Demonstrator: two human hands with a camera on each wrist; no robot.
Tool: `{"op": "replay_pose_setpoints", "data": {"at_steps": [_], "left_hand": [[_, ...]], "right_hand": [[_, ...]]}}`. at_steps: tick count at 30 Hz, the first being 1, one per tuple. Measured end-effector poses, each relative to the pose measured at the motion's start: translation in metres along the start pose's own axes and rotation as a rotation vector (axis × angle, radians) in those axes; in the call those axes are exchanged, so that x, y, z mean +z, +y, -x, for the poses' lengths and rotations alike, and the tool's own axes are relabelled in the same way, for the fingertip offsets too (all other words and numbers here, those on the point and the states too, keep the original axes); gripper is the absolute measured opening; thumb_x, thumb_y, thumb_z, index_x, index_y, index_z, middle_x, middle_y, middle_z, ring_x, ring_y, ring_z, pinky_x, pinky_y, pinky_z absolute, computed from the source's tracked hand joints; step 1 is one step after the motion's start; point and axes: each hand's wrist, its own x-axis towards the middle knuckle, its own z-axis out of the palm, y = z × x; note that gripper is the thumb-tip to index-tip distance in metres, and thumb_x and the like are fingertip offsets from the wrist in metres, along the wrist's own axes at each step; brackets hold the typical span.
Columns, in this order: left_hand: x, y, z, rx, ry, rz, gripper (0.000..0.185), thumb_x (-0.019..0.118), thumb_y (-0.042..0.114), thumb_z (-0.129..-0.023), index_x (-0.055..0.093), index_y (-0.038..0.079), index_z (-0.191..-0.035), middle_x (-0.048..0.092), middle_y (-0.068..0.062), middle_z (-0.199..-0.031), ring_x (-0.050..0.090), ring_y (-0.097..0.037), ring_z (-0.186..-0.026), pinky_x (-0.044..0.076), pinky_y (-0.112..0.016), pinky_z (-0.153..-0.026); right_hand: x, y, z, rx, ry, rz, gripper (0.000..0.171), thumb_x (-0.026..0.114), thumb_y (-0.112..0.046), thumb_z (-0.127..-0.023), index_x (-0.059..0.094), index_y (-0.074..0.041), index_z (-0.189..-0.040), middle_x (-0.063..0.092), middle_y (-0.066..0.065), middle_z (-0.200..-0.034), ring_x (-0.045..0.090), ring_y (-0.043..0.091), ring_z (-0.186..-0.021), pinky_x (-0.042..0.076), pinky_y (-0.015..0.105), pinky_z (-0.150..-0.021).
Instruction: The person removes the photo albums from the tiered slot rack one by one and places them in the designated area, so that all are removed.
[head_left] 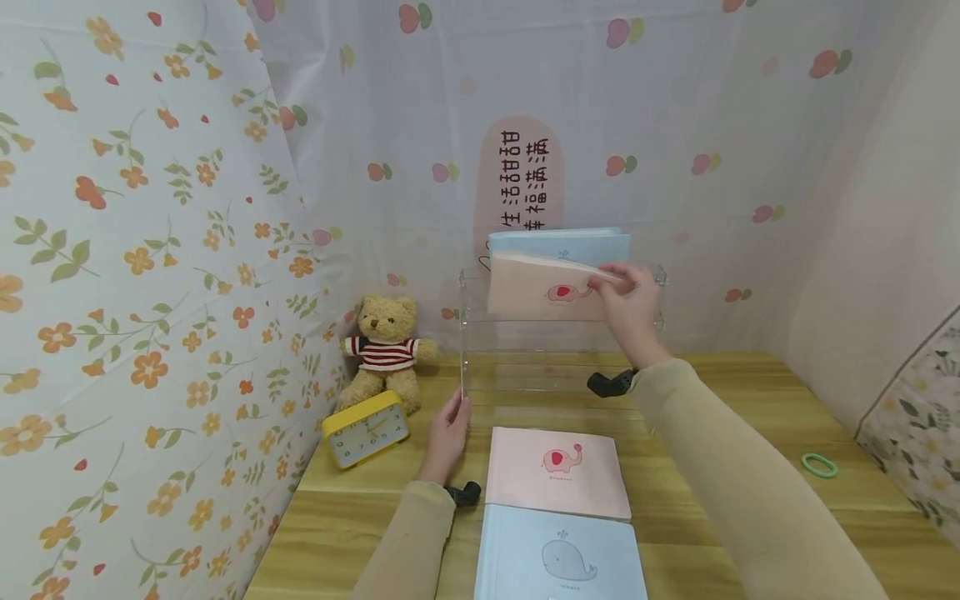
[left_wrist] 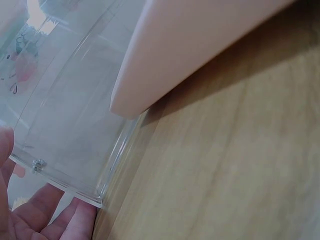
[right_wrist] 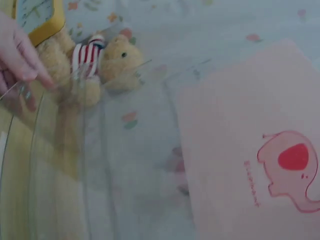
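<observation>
One pink elephant book (head_left: 528, 287) is pinched near its corner by the right hand (head_left: 632, 304) at the top of a clear rack (head_left: 525, 375), in front of a blue book (head_left: 551, 244); the left hand (head_left: 447, 433) grips the rack's side, and a whale book (head_left: 561, 554) lies on the table (head_left: 795, 417)

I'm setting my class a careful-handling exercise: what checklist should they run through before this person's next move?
1. Left hand grips the clear rack at its side: ok.
2. Right hand pinches the upper pink booklet near its upper right corner: ok.
3. Upper blue booklet stands behind it: ok.
4. Upper pink booklet's bottom edge seated in the rack: cannot tell.
5. Right hand free for another booklet: not ok, occupied.
6. Lower pink booklet and lower blue booklet lie cover up on the table: ok.
</observation>
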Motion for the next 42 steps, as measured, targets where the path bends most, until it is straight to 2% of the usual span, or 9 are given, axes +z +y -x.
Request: {"op": "replay_pose_setpoints", "data": {"at_steps": [4,9,11,13,18,23,29,38,42], "left_hand": [[0.002,0.001,0.001,-0.014,-0.016,0.000,0.050,0.058,0.041,-0.115,0.056,0.025,-0.163,0.056,-0.012,-0.166,0.053,-0.041,-0.155,0.045,-0.062,-0.127],[0.003,-0.001,0.000,-0.015,-0.014,0.002,0.051,0.059,0.042,-0.115,0.057,0.025,-0.162,0.057,-0.012,-0.166,0.054,-0.041,-0.154,0.046,-0.063,-0.126],[0.003,-0.001,0.000,-0.013,-0.009,0.002,0.050,0.059,0.041,-0.115,0.057,0.025,-0.162,0.058,-0.012,-0.165,0.054,-0.041,-0.154,0.046,-0.062,-0.126],[0.002,-0.001,0.000,-0.009,-0.004,0.005,0.048,0.059,0.038,-0.115,0.057,0.025,-0.162,0.058,-0.012,-0.165,0.055,-0.041,-0.154,0.046,-0.062,-0.126],[0.000,0.001,0.004,-0.016,0.002,0.001,0.049,0.060,0.037,-0.115,0.058,0.023,-0.162,0.058,-0.013,-0.165,0.054,-0.041,-0.154,0.045,-0.062,-0.126],[0.000,0.001,0.006,-0.004,-0.009,-0.006,0.049,0.058,0.035,-0.116,0.057,0.019,-0.162,0.057,-0.015,-0.165,0.054,-0.041,-0.154,0.046,-0.062,-0.126],[0.000,0.001,0.005,0.018,-0.003,0.001,0.049,0.059,0.035,-0.116,0.057,0.020,-0.162,0.059,-0.015,-0.164,0.056,-0.040,-0.152,0.048,-0.061,-0.125],[0.000,0.003,0.005,0.008,0.004,-0.006,0.048,0.059,0.037,-0.116,0.057,0.023,-0.162,0.061,-0.013,-0.162,0.057,-0.039,-0.151,0.048,-0.060,-0.124],[0.000,0.002,0.004,0.006,0.001,-0.008,0.049,0.059,0.038,-0.116,0.057,0.023,-0.162,0.060,-0.014,-0.163,0.057,-0.039,-0.151,0.048,-0.061,-0.124]], "right_hand": [[-0.018,-0.010,0.006,0.015,0.084,-0.057,0.039,0.088,-0.039,-0.096,0.080,-0.014,-0.125,0.059,-0.017,-0.111,0.061,0.011,-0.119,0.053,0.014,-0.080],[-0.037,-0.013,0.016,0.026,0.171,-0.080,0.040,0.087,-0.041,-0.096,0.080,-0.016,-0.126,0.056,-0.024,-0.107,0.063,0.003,-0.111,0.061,0.015,-0.092],[-0.043,-0.011,0.023,0.022,0.206,-0.078,0.040,0.087,-0.040,-0.097,0.079,-0.014,-0.126,0.055,-0.023,-0.106,0.064,0.001,-0.111,0.063,0.019,-0.096],[-0.047,-0.006,0.031,0.019,0.247,-0.075,0.039,0.087,-0.037,-0.097,0.079,-0.011,-0.125,0.054,-0.023,-0.104,0.065,0.001,-0.108,0.064,0.019,-0.096],[-0.057,0.013,0.053,0.053,0.342,-0.110,0.034,0.089,-0.027,-0.095,0.081,-0.008,-0.121,0.054,-0.022,-0.102,0.065,0.000,-0.104,0.061,0.011,-0.085],[-0.067,0.031,0.070,0.096,0.435,-0.223,0.035,0.091,-0.024,-0.093,0.082,-0.006,-0.121,0.060,-0.017,-0.104,0.068,0.004,-0.105,0.060,0.008,-0.084],[-0.074,0.047,0.085,0.161,0.491,-0.395,0.036,0.095,-0.022,-0.088,0.082,-0.007,-0.119,0.065,-0.009,-0.108,0.071,0.008,-0.104,0.060,0.008,-0.083],[-0.074,0.056,0.109,0.160,0.582,-0.554,0.036,0.096,-0.013,-0.086,0.081,0.001,-0.115,0.069,-0.001,-0.109,0.076,0.010,-0.101,0.063,0.013,-0.086],[-0.077,0.063,0.116,0.185,0.613,-0.591,0.036,0.096,-0.013,-0.085,0.081,-0.001,-0.116,0.075,0.000,-0.112,0.078,0.011,-0.102,0.064,0.015,-0.086]]}}
